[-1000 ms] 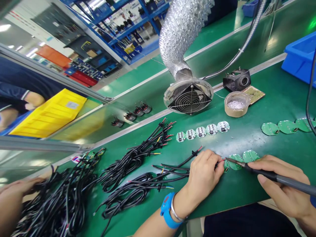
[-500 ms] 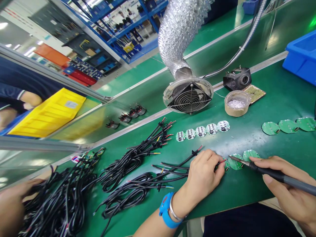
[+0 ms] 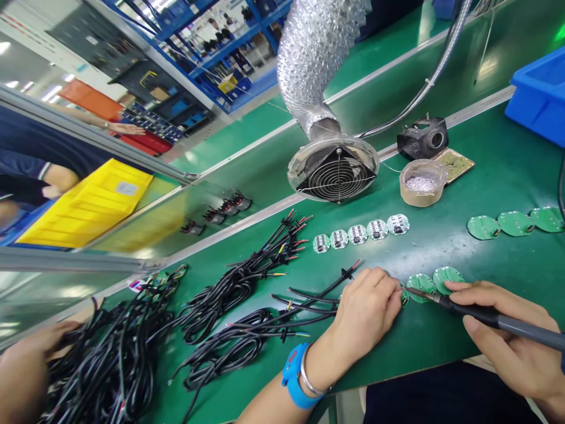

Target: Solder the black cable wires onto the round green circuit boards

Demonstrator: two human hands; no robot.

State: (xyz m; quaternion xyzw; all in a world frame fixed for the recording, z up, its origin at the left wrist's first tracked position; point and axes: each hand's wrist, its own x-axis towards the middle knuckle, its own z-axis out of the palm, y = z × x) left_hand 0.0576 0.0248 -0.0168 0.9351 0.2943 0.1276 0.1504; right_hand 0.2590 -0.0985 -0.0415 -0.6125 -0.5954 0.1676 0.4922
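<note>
Right grip (image 3: 521, 358) | soldering iron (image 3: 470, 310) held inside | circuit board (image 3: 405, 297) near tip (image 3: 412, 290)

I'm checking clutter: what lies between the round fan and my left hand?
In the head view, a row of five round circuit boards comes after the fan, then a black cable's red-tipped end nearer your left hand.

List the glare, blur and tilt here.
Head view: pale glare on the glossy green tabletop; head view: another person's bare forearm at left looks blurred; head view: the blue metal shelving slants steeply; head view: the black-and-grey soldering iron looks fairly crisp.
</note>
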